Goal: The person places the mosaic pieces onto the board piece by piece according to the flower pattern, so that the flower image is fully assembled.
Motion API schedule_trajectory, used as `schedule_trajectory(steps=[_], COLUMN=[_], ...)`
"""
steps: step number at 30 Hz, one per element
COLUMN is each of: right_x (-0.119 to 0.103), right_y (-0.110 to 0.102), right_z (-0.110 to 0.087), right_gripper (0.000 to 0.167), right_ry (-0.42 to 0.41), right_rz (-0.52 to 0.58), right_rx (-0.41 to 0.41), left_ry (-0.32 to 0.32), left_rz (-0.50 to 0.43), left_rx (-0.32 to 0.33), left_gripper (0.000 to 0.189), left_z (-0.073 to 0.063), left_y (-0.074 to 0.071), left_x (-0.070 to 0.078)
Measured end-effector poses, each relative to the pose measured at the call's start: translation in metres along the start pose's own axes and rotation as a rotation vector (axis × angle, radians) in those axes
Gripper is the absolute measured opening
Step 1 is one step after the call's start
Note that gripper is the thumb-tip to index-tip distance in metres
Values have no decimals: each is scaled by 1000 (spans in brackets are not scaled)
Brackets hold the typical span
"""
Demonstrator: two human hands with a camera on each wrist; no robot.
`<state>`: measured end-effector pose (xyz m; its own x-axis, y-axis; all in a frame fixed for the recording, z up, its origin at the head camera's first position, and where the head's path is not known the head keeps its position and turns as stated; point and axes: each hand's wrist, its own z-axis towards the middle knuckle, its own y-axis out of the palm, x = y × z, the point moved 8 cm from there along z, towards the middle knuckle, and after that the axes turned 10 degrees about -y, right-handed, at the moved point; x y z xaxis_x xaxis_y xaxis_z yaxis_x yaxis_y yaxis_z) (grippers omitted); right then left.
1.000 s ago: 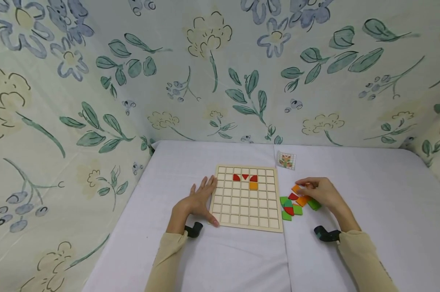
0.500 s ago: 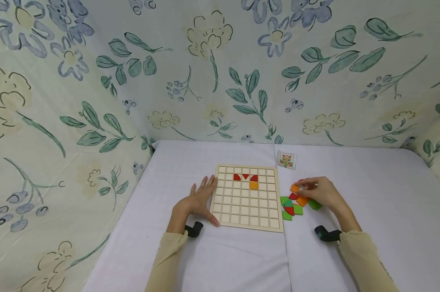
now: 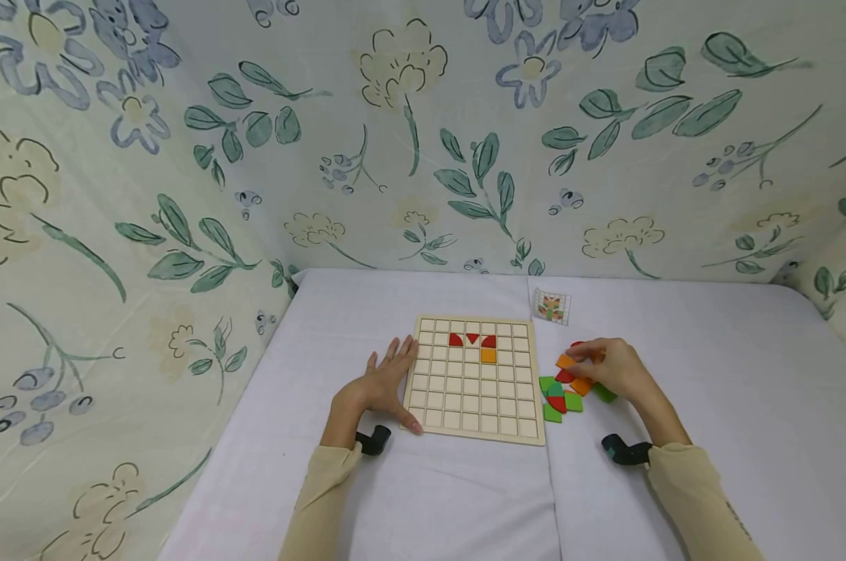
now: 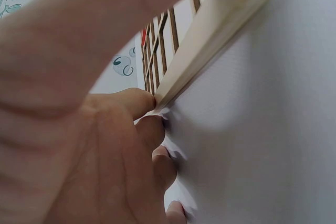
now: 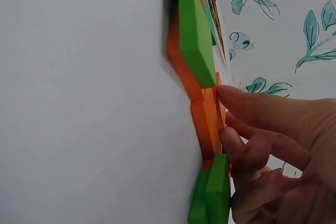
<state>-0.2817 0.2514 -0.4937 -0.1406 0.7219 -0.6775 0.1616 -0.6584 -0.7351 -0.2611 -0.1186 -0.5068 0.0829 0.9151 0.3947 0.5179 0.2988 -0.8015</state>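
Hands are working on both sides of the wooden grid board (image 3: 470, 405): the left hand (image 3: 381, 387) is spreading its fingers along the board's left edge, thumb by the near corner, while the right hand (image 3: 615, 368) is pinching an orange square tile (image 3: 563, 361) between thumb and fingertips at the loose pile (image 3: 573, 402) right of the board. Compared with a second ago, little is changing: the pinched tile is edging slightly towards the board, and a red piece (image 3: 576, 344) is now showing just beyond the fingers, while the left hand and the board are staying put. Whether the tile is leaving the surface I cannot tell. On the board, two red quarter-rounds (image 3: 456, 340) are flanking a red triangle (image 3: 472, 338), and one orange square (image 3: 489, 356) is sitting directly on the near side of the right-hand quarter-round; nothing is being added there, so the shift is probably amounting only to one tile being singled out from its neighbours. Beyond the pile, a small printed card (image 3: 551, 307) is lying near the board's far right corner
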Motion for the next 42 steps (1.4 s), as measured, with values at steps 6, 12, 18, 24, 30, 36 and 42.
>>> schedule_trajectory(steps=[6, 12, 18, 24, 30, 36, 42], right_x=[-3, -2, -3, -2, 1, 2, 2], right_y=[1, 2, 3, 4, 5, 6, 7], right_z=[0, 0, 2, 3, 3, 4, 3], right_gripper=[34, 36, 37, 38, 35, 33, 35], right_ry=[-23, -4, -19, -19, -6, -12, 1], right_rz=[-38, -27, -39, -37, -41, -47, -37], right_rx=[5, 2, 21, 23, 28, 28, 7], left_ry=[-2, -4, -8, 0, 4, -3, -14], left_rz=[0, -6, -14, -18, -6, -5, -5], left_rx=[3, 1, -4, -1, -4, -3, -7], left_gripper=[153, 153, 152, 152, 152, 152, 153], left_z=[0, 0, -1, 1, 1, 1, 1], left_y=[0, 1, 1, 1, 2, 3, 4], left_x=[0, -1, -1, -1, -1, -1, -3])
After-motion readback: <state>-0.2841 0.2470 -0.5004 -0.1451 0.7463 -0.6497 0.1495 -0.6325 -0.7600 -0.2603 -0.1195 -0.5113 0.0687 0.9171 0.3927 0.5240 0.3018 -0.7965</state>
